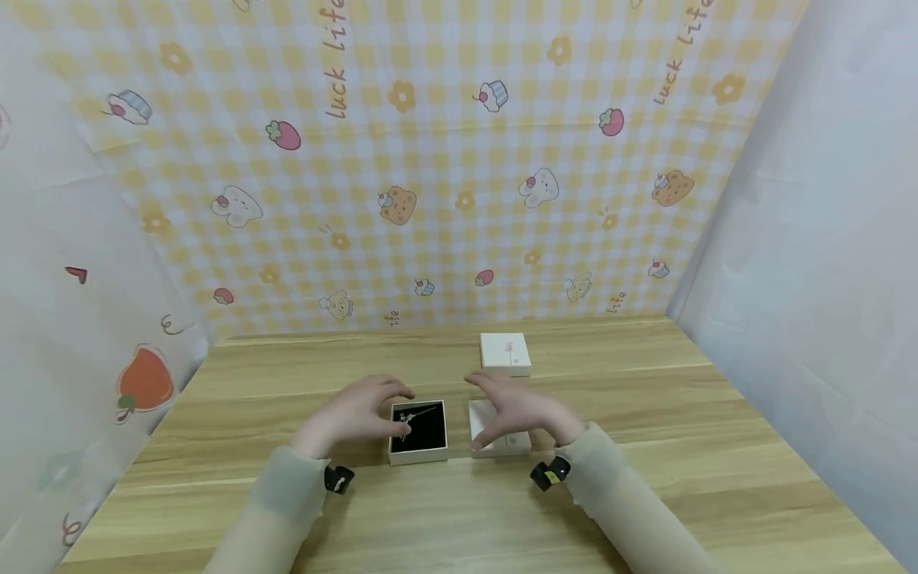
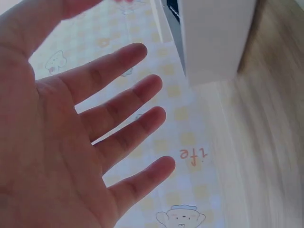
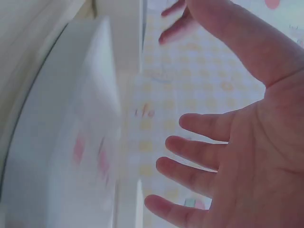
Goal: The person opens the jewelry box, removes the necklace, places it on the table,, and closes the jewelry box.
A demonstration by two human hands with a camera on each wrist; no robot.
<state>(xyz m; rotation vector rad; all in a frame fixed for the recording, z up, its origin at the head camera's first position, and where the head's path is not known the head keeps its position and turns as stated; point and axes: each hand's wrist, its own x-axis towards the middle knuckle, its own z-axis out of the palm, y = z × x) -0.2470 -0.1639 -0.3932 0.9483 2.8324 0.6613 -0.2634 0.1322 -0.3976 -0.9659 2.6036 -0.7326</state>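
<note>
My left hand (image 1: 358,410) hovers at the left side of a small open white box (image 1: 419,457), fingers spread and thumb over its near-left part. Inside the box a black pad (image 1: 430,434) carries a thin silver piece of jewellery (image 1: 406,417), partly hidden by the thumb. My right hand (image 1: 522,408) is over a second small white box or lid (image 1: 511,444) with faint print, which it partly covers. In the left wrist view the palm (image 2: 52,142) faces the camera, holding nothing. The right palm (image 3: 261,156) is likewise bare, its fingers apart.
Farther back on the wooden table (image 1: 610,399) lies another white box (image 1: 504,349) with a pink print on top. A yellow checked cloth (image 1: 445,159) hangs behind the table, with white cloth (image 1: 810,239) at both sides.
</note>
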